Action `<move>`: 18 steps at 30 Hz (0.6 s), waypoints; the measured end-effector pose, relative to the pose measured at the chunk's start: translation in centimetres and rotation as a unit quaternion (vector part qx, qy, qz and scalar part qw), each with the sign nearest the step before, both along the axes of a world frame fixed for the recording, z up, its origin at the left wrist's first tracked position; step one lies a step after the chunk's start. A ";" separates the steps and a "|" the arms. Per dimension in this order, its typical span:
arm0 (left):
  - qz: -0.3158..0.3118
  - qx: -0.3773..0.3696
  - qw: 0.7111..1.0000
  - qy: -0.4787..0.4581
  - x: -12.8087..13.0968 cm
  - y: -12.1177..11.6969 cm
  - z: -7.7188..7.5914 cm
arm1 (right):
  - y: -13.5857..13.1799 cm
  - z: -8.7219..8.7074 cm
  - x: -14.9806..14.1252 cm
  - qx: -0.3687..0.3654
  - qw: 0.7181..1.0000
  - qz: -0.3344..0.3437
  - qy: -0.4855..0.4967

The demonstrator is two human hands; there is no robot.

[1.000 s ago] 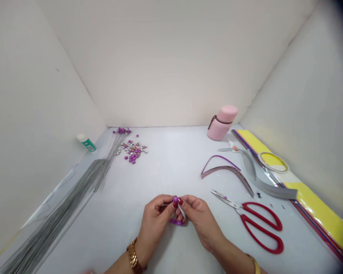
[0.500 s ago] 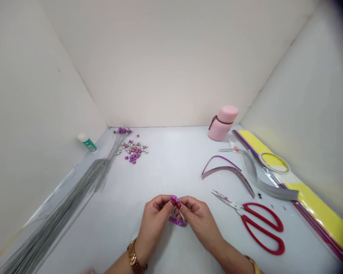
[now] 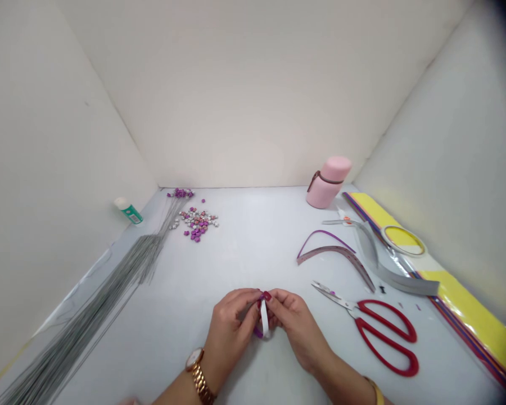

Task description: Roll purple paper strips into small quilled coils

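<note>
Between my two hands, at the front middle of the table, is a narrow purple paper strip with a white underside. It bends into a small loop that hangs below the fingertips. My left hand pinches it between thumb and forefinger. My right hand grips the same strip from the other side, its thumb near the top of the loop. The fingertips of both hands meet, and the part of the strip within them is mostly hidden.
Red-handled scissors lie at right, near grey and purple strips, a tape roll and yellow sheets. A pink flask stands behind. At left are folded paper stars, grey wires and a glue stick.
My left hand has rolled, bringing the watch face into view. The strip has turned, so its white underside now faces me where purple showed before.
</note>
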State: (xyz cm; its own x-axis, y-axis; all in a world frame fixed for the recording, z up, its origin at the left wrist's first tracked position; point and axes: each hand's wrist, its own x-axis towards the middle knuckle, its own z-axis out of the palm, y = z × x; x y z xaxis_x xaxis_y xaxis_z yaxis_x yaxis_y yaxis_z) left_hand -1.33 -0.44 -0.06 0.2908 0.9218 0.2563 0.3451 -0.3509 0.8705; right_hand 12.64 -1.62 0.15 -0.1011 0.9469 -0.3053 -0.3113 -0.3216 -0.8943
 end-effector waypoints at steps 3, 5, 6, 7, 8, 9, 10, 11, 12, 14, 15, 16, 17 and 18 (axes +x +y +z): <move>-0.008 -0.037 0.999 -0.024 0.2 0.1 0.3 | 0.1 0.3 0.2 -0.008 1.000 0.003 0.018; 0.002 -0.090 0.994 -0.063 0.3 0.3 0.3 | 0.2 0.5 0.3 -0.013 0.999 0.008 0.029; 0.012 -0.124 0.988 -0.087 0.4 0.3 0.3 | 0.2 0.5 0.3 -0.015 0.999 0.010 0.029; 0.022 -0.156 0.981 -0.109 0.4 0.4 0.2 | 0.2 0.5 0.3 -0.018 0.999 0.013 0.028; 0.030 -0.184 0.974 -0.128 0.5 0.4 0.1 | 0.2 0.4 0.4 -0.021 0.999 0.016 0.025; 0.036 -0.205 0.968 -0.141 0.5 0.5 0.0 | 0.2 0.4 0.4 -0.023 0.999 0.020 0.020; 0.039 -0.217 0.964 -0.149 0.6 0.5 -0.1 | 0.3 0.3 0.4 -0.022 0.999 0.021 0.014; 0.041 -0.223 0.962 -0.153 0.6 0.5 -0.2 | 0.3 0.2 0.4 -0.021 0.999 0.023 0.007; 0.041 -0.223 0.961 -0.155 0.6 0.5 -0.3 | 0.3 0.1 0.5 -0.018 1.000 0.024 0.003; 0.037 -0.212 0.964 -0.156 0.6 0.5 -0.2 | 0.4 0.0 0.5 -0.017 1.000 0.021 -0.002; 0.029 -0.205 0.966 -0.155 0.6 0.5 -0.1 | 0.4 0.0 0.5 -0.020 1.000 0.019 -0.002; 0.019 -0.199 0.968 -0.154 0.5 0.5 0.1 | 0.4 0.0 0.5 -0.022 1.000 0.017 -0.001; 0.009 -0.194 0.969 -0.155 0.5 0.4 0.2 | 0.4 0.1 0.5 -0.026 1.000 0.015 0.000; 0.003 -0.190 0.969 -0.155 0.5 0.4 0.3 | 0.5 0.1 0.5 -0.029 0.999 0.014 0.000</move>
